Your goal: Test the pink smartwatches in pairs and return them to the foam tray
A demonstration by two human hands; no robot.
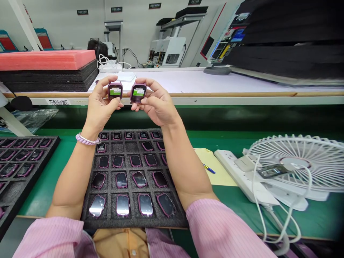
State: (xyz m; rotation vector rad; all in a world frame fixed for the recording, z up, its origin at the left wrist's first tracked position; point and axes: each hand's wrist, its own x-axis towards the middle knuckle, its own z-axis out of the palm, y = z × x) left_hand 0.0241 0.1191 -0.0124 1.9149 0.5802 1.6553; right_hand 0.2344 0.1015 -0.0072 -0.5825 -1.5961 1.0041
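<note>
My left hand [100,104] pinches a purple-framed smartwatch body [115,91] between thumb and fingers, its lit screen turned toward me. A second smartwatch body [138,93], also lit with white and green blocks, is gripped by my right hand [158,104]. The two are held up side by side, a small gap between them, near the shelf edge. Below my forearms lies a black foam tray [110,187] with rows of similar watches in square pockets. Two pockets in its second row hold no watch. Several back-row watches show lit text; the front ones look dark or reflective.
Another foam tray of watches [16,184] lies at the left. On the right are a yellow paper [201,157], a pen [209,168], a white power strip [236,173] and a white fan [295,161] with loose cables. Pink foam [48,60] is stacked on the shelf [185,80].
</note>
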